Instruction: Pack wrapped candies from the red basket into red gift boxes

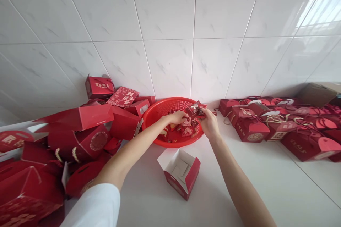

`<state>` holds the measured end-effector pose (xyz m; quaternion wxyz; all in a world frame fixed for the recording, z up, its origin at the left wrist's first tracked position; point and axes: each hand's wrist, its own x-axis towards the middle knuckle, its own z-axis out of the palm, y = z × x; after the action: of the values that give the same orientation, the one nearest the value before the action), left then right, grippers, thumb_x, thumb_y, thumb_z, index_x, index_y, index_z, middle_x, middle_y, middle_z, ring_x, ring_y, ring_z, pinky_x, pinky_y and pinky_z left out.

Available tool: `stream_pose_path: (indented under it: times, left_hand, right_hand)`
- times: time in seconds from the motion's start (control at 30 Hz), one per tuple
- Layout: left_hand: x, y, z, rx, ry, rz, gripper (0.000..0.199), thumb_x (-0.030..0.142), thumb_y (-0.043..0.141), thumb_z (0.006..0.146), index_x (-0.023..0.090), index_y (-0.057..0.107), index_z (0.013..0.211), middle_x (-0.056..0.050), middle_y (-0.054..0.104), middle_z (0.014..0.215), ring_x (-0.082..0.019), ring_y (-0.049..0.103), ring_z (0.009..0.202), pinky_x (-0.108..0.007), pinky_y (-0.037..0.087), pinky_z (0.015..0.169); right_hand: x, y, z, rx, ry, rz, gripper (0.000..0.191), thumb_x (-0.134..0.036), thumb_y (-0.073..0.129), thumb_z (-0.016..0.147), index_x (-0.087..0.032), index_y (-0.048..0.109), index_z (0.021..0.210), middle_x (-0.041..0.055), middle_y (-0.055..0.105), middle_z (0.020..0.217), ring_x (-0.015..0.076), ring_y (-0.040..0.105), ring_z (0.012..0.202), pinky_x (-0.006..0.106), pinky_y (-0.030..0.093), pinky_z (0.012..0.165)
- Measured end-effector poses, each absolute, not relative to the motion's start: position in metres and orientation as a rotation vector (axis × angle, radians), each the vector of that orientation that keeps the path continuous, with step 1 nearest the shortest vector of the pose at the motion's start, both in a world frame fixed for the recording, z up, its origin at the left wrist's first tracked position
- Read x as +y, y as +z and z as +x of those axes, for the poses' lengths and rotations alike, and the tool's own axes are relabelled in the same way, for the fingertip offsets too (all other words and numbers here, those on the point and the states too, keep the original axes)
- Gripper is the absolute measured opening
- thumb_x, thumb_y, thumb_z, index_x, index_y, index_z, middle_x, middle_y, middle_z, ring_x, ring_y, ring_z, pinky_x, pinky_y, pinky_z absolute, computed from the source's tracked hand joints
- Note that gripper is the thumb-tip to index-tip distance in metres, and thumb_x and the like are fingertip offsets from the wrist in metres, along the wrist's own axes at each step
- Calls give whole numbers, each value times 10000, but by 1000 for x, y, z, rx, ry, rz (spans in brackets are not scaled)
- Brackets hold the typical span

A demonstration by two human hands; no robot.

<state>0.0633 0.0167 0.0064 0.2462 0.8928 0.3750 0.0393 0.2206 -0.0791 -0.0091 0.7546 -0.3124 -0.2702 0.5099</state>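
A red plastic basket (pixel 174 144) with a perforated wall stands against the tiled wall, holding several small red wrapped packets (pixel 188 131). My left hand (pixel 178 117) reaches over its middle, fingers bent together down at the packets; what they pinch is hidden. At the basket's right rim, my right hand (pixel 209 122) is closed on shiny dark red candy packets (pixel 194 109), held just above the others. In front of the basket, between my forearms, sits an open red gift box (pixel 183 173), its white inside showing and its flaps up.
Many red gift boxes (pixel 77 142) lie piled at the left, some tilted or open. Rows of closed red boxes (pixel 252 127) with cord handles stand at the right. Behind them is a brown cardboard box (pixel 318 94). The tiled wall (pixel 167 64) bounds the white surface (pixel 144 191).
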Motion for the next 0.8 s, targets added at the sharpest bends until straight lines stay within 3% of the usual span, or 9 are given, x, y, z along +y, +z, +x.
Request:
stream_pose_path:
  times: [0.1, 0.27, 0.37, 0.47, 0.57, 0.67, 0.8]
  left_hand:
    - [15, 16, 56, 1108, 132, 2354, 216, 193, 635, 772, 204, 594, 560, 7, 599, 558, -156, 543, 566, -251, 374, 537]
    - [13, 22, 50, 1312, 32, 2305, 289, 142, 549, 780, 190, 603, 500, -40, 667, 590, -175, 603, 577, -259, 392, 539]
    - [18, 20, 49, 1333, 73, 2372, 230, 72, 533, 741, 201, 712, 673, -35, 757, 808, -187, 665, 731, -243, 419, 602]
    - [23, 15, 48, 1276, 112, 2381, 318, 57, 529, 752, 230, 763, 880, -17, 773, 1054, -193, 687, 935, -222, 457, 727]
    - [25, 11, 46, 1233, 64, 2343, 282, 114, 613, 749, 244, 770, 942, -22, 759, 1117, -215, 683, 1008, -229, 477, 800]
    - [26, 7, 42, 1203, -52, 2344, 378, 192, 783, 636, 270, 775, 1005, -32, 736, 1173, -257, 673, 1048, -245, 491, 816]
    - [32, 3, 37, 1255, -137, 2290, 464, 151, 810, 544, 285, 783, 987, -29, 752, 1101, -254, 682, 946, -256, 493, 756]
  right_hand:
    - [-79, -8, 221, -581, 1116, -676, 82, -267, 769, 699, -215, 706, 701, -4, 677, 730, 170, 605, 714, 294, 471, 643]
    - [-80, -6, 219, -565, 1120, -663, 80, -250, 760, 707, -208, 698, 678, 1, 679, 737, 168, 604, 731, 297, 474, 671]
    - [-81, -6, 218, -525, 1114, -656, 74, -242, 761, 687, -206, 701, 666, 0, 681, 738, 163, 597, 737, 286, 468, 664]
    - [-80, -6, 217, -529, 1113, -654, 86, -250, 769, 679, -206, 697, 664, 2, 687, 746, 166, 599, 745, 287, 469, 665]
    - [-80, -8, 217, -552, 1099, -662, 96, -268, 770, 683, -213, 692, 673, 7, 691, 753, 178, 606, 753, 297, 473, 663]
    - [-79, -9, 217, -555, 1084, -657, 90, -271, 768, 682, -215, 698, 671, 9, 685, 747, 179, 604, 751, 297, 481, 661]
    - [-79, -9, 218, -559, 1085, -657, 80, -265, 766, 694, -210, 709, 684, 15, 687, 755, 179, 612, 754, 298, 491, 664]
